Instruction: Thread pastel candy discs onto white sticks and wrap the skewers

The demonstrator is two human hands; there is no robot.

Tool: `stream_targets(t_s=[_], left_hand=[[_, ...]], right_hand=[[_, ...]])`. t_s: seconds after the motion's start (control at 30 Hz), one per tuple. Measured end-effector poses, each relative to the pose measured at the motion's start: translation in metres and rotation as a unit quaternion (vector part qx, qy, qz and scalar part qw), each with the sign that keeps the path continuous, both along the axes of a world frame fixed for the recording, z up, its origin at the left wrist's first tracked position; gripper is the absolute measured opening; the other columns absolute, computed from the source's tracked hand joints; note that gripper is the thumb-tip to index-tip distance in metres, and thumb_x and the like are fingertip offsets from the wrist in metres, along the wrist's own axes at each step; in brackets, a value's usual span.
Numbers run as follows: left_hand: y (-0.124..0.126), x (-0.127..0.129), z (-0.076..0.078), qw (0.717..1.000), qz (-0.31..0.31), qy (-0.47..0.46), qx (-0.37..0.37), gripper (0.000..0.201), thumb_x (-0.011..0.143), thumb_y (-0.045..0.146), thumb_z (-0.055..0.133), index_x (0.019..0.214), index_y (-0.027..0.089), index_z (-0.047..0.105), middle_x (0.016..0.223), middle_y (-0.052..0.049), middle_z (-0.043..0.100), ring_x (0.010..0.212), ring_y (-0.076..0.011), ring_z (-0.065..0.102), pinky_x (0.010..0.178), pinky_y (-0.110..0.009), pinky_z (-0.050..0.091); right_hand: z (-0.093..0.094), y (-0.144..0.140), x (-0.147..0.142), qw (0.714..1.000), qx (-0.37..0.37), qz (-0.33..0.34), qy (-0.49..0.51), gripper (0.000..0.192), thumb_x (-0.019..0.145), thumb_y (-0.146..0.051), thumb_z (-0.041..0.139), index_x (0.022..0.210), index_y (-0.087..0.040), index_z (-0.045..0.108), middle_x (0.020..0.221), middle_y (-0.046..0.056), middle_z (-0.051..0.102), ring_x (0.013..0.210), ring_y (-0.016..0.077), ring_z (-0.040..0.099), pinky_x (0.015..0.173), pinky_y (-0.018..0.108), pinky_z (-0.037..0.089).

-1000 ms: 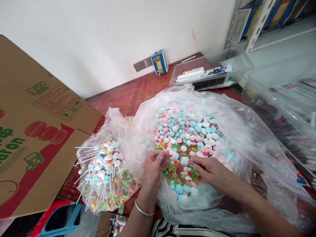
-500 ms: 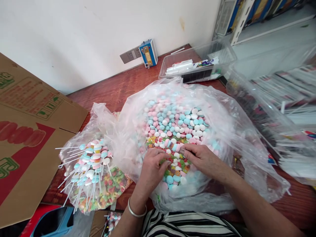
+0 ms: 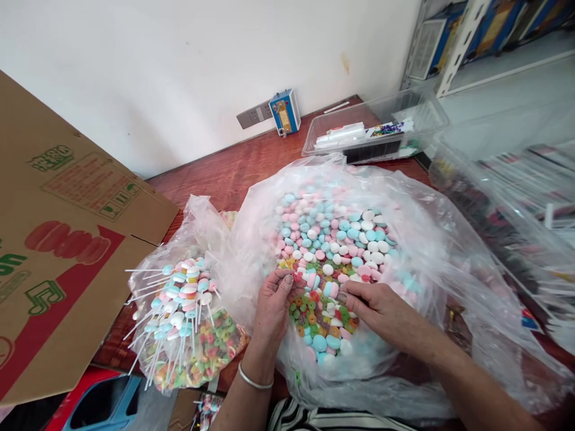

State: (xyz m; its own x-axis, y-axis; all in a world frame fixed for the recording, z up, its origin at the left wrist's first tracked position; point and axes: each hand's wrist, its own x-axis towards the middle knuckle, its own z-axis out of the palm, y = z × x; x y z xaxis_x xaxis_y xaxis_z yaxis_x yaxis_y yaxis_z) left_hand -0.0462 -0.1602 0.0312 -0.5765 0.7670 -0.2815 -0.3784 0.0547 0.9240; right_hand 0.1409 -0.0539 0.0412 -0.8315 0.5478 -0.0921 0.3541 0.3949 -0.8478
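Note:
My left hand (image 3: 276, 296) is closed in a pinch on a small red gummy candy (image 3: 297, 277). My right hand (image 3: 372, 305) is also pinched shut, at the end of a short row of pink, blue and white candies (image 3: 331, 290) that looks like a candy skewer; its stick is hidden. Both hands are over a big clear plastic bag (image 3: 260, 209), opened out and full of pastel button-shaped candies (image 3: 320, 343). Among them, nearest my hands, lie green, orange and red gummy rings (image 3: 309, 308).
At left, finished-looking candy skewers (image 3: 179, 293) with white sticks lie on a bag of gummy rings (image 3: 220, 341). A cardboard box (image 3: 81, 197) stands beyond them. Clear plastic bins (image 3: 476, 197) line the right. A blue device (image 3: 286, 112) leans by the wall socket.
My left hand has lifted slightly and turned, now showing a red gummy candy at its fingertips. My right hand stays close by. The view has shifted a little left.

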Motion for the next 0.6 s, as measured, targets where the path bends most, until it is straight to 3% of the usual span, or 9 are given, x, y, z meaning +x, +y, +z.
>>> stream_targets(t_s=[0.5,0.6], left_hand=[[0.002,-0.0032,-0.0056,1.0,0.014,0.004,0.027,0.023,0.072,0.034,0.079,0.085,0.016,0.071,0.074,0.0,0.067,0.068,-0.0093,0.06,0.067,-0.021,0.049],[0.0042,0.0027,-0.0067,0.998,-0.005,-0.049,0.03,0.023,0.071,0.032,0.08,0.084,0.016,0.071,0.076,0.0,0.067,0.071,-0.0095,0.061,0.07,-0.021,0.05]], right_hand=[[-0.0007,-0.0039,-0.0019,1.0,-0.009,0.012,-0.017,0.031,0.094,-0.029,0.039,0.064,-0.021,0.045,0.061,-0.002,0.051,0.058,0.0138,0.047,0.057,0.026,0.029],[-0.0036,-0.0076,-0.0035,1.0,-0.02,0.004,-0.002,0.029,0.094,-0.028,0.039,0.067,-0.021,0.047,0.063,-0.002,0.054,0.06,0.0141,0.049,0.057,0.026,0.031]])
